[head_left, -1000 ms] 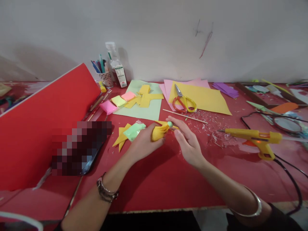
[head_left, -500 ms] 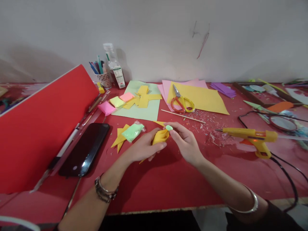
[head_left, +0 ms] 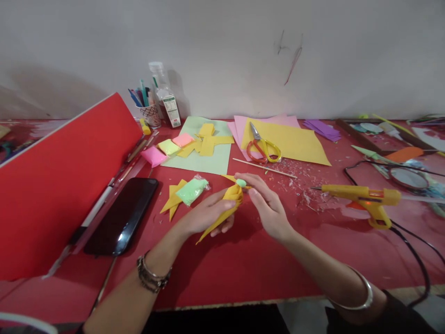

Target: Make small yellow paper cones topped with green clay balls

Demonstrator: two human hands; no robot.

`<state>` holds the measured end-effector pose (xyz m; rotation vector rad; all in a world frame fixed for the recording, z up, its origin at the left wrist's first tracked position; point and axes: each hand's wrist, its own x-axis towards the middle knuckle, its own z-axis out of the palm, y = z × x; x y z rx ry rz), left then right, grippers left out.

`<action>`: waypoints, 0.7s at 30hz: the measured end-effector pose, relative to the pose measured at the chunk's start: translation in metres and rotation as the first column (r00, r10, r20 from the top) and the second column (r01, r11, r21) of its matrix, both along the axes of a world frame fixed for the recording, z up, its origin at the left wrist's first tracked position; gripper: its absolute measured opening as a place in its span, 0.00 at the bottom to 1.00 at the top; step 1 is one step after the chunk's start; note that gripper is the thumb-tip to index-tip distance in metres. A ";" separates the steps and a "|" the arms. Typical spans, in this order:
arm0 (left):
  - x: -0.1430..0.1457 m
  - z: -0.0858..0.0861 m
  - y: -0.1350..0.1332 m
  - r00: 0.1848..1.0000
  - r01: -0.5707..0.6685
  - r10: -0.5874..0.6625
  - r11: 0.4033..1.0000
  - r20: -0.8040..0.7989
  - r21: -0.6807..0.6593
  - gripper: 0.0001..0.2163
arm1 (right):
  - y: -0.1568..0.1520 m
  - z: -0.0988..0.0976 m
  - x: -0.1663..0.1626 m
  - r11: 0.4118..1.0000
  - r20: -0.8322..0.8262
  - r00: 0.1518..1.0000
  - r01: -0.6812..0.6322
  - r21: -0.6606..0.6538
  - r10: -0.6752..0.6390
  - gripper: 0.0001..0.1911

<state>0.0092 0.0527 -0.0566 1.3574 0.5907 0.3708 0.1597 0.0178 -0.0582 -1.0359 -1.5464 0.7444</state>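
Note:
My left hand [head_left: 205, 214] is closed around a folded yellow paper piece [head_left: 230, 204], whose pointed strips stick out below and behind the fingers. A small pale green lump of clay [head_left: 241, 183] sits at the top of the paper. Beside it, my right hand [head_left: 269, 206] has its fingers stretched out and the thumb apart. Its fingertips reach just behind the lump; whether they touch it I cannot tell. Left of my hands, a packet of green clay [head_left: 192, 190] lies on crossed yellow paper strips [head_left: 171, 202].
A yellow glue gun [head_left: 368, 197] with its light on lies at right, its cord trailing. Scissors [head_left: 262, 146] rest on yellow paper [head_left: 299, 146] at the back. Left are a phone [head_left: 121, 217], a red board [head_left: 69, 185] and clay packets [head_left: 155, 156]. A thin stick [head_left: 264, 168] lies behind my hands.
The yellow paper has turned in my left hand, so a long strip now points down toward me. The green lump has shifted slightly left onto the paper, and my right thumb has come away from it.

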 end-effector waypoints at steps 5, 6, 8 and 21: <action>0.002 0.002 -0.002 1.000 0.010 -0.010 1.000 -0.021 -0.009 0.11 | 0.001 -0.002 0.000 0.992 -0.093 0.996 -0.004 -0.129 -0.008 0.11; 0.003 0.002 -0.003 1.000 0.010 -0.010 1.000 -0.025 -0.009 0.11 | 0.001 -0.003 0.000 0.990 -0.102 0.995 -0.009 -0.144 -0.006 0.10; 0.003 0.003 -0.003 0.999 0.009 -0.010 1.000 -0.031 -0.007 0.09 | 0.002 -0.002 0.000 0.989 -0.095 0.995 -0.006 -0.149 -0.008 0.09; -0.001 -0.002 0.003 0.994 0.047 -0.033 0.990 0.104 -0.134 0.08 | 0.001 -0.007 0.002 0.994 -0.132 0.991 -0.038 -0.098 0.025 0.14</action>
